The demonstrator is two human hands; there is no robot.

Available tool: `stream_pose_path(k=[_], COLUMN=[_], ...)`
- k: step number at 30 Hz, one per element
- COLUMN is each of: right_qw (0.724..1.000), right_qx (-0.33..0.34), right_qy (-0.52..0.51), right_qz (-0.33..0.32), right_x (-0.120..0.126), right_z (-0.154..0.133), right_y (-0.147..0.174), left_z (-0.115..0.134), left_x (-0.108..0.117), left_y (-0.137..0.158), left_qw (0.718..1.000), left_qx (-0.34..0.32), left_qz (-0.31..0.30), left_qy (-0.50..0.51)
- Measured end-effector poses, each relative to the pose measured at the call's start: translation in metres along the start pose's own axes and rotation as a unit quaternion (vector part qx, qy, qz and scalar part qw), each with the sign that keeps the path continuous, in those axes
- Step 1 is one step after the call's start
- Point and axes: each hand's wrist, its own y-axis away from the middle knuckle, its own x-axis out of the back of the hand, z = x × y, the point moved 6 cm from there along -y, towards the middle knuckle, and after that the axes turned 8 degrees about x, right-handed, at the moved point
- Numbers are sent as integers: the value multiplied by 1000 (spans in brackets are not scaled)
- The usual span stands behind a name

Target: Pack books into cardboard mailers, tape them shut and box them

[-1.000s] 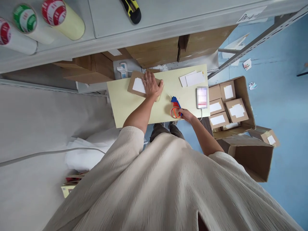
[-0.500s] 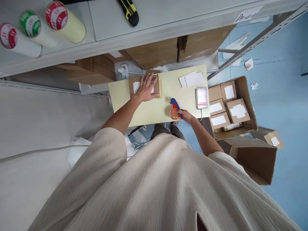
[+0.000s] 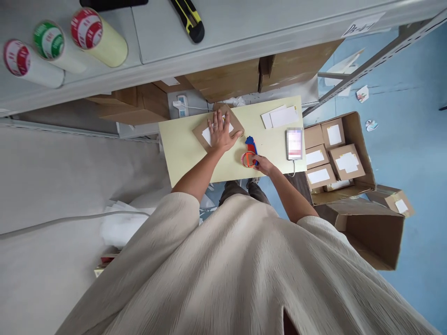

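Note:
A brown cardboard box [image 3: 236, 120] with a white label [image 3: 206, 136] lies turned at an angle on the pale yellow table [image 3: 181, 163]. My left hand [image 3: 220, 134] rests flat on its top, fingers spread, covering part of the label. To the right, my right hand [image 3: 263, 164] is closed around the handle of a red and blue tape dispenser [image 3: 251, 148] that carries a roll of tape. The dispenser's blue head is close to the box's right corner; whether tape joins the two I cannot tell.
White labels [image 3: 284, 115] and a phone [image 3: 294, 144] with a cable lie on the table's right side. A large carton [image 3: 366, 158] of labelled boxes stands beside it. Above, a grey shelf [image 3: 244, 28] holds tape rolls [image 3: 111, 46] and a yellow-black utility knife [image 3: 190, 21].
The box has turned on the table under my left hand, which has shifted slightly right. My right hand has moved a little left with the tape dispenser, nearer the box.

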Motion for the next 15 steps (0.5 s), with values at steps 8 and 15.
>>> stream_pose_path(k=[8,15], right_qw=[996,1000], right_qx=[13,1], right_qy=[-80,-27], right_qz=[37,14], right_x=[4,17], right_z=[-6,-3], right_y=[-13,-2], left_z=[16,5], left_x=[1,-1], left_y=[-4,-28], left_qw=[972,950], left_qx=[227,299], left_qz=[21,30], left_qy=[49,82])
